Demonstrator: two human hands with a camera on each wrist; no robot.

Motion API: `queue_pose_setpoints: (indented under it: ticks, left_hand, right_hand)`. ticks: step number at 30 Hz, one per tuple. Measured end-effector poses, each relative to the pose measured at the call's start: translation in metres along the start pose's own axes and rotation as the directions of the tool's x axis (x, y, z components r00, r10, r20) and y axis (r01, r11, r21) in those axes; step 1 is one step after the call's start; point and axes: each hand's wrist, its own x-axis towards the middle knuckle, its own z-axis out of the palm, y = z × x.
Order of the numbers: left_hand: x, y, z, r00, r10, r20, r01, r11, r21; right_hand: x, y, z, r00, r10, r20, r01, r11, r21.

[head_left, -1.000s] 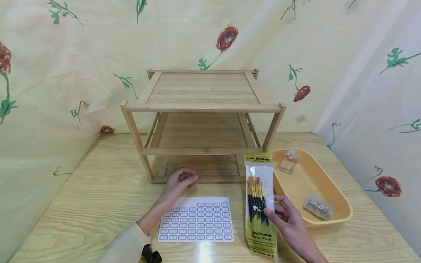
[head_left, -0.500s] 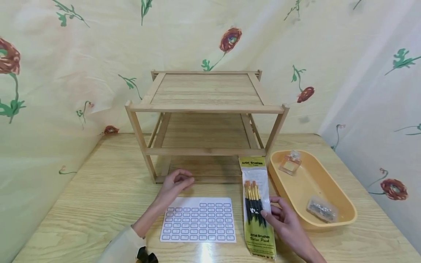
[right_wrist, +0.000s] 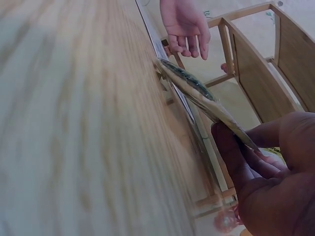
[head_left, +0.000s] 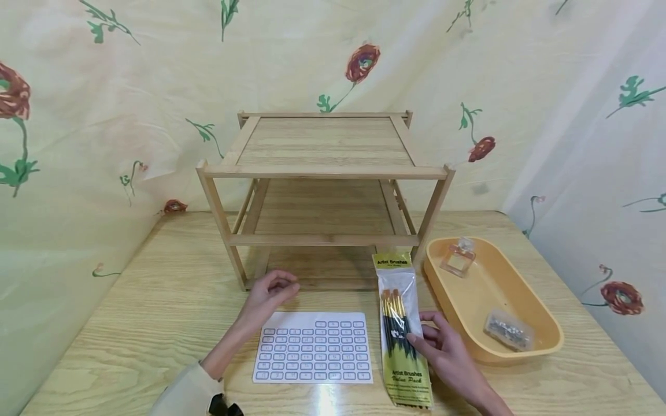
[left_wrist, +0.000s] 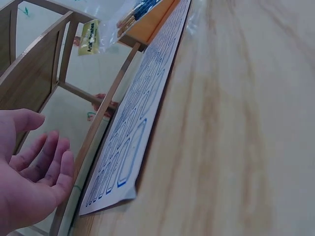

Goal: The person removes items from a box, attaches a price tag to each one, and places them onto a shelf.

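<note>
A clear pack of artist brushes [head_left: 399,338] with yellow-green ends tilts up off the table, its top in front of the rack's lower right side. My right hand [head_left: 451,361] pinches its right edge between thumb and fingers, and the right wrist view shows the thin pack [right_wrist: 197,91] edge-on in that grip. My left hand [head_left: 266,299] hovers near the rack's lower front bar, fingers loosely bent, holding nothing; its palm [left_wrist: 24,187] shows in the left wrist view. Between the hands lies a white sheet [head_left: 314,348] printed with rows of small blue-outlined boxes.
A three-tier wooden rack [head_left: 325,171] stands at the back centre. To the right is a yellow tray [head_left: 481,300] holding a perfume bottle [head_left: 458,257] and a clear box of small metal pieces [head_left: 509,330]. Floral cloth [head_left: 291,52] hangs behind the table.
The brush pack and my right hand have shifted left, with the pack's top end lower. My left hand has drifted slightly left, still holding nothing. The head view has shifted a little.
</note>
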Motion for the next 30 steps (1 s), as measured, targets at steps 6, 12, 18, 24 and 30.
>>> queue_pose_setpoints:
  ticks: [6,12,18,24,30]
  left_hand:
    - [-0.003,-0.002,-0.002,1.0,0.015,-0.02,-0.014,0.999,0.045]
    - [-0.005,-0.004,-0.006,0.999,0.03,-0.042,-0.026,0.995,0.097]
    - [-0.007,-0.003,-0.01,0.997,0.039,-0.064,-0.031,0.991,0.129]
    - [-0.008,-0.002,-0.01,0.997,0.036,-0.062,-0.028,0.992,0.127]
    - [-0.008,-0.002,-0.011,0.996,0.04,-0.076,-0.031,0.992,0.124]
  right_hand:
    - [0.003,0.004,0.002,1.0,-0.031,0.006,0.031,0.999,-0.022]
    - [0.005,0.008,0.004,0.998,-0.059,-0.03,0.057,0.996,-0.075]
    - [0.005,0.005,0.006,0.999,0.018,-0.041,-0.022,0.996,-0.083]
    - [0.006,0.004,0.006,0.999,0.028,-0.044,-0.032,0.996,-0.087]
    - [0.007,0.005,0.008,0.997,0.041,-0.068,-0.049,0.991,-0.127]
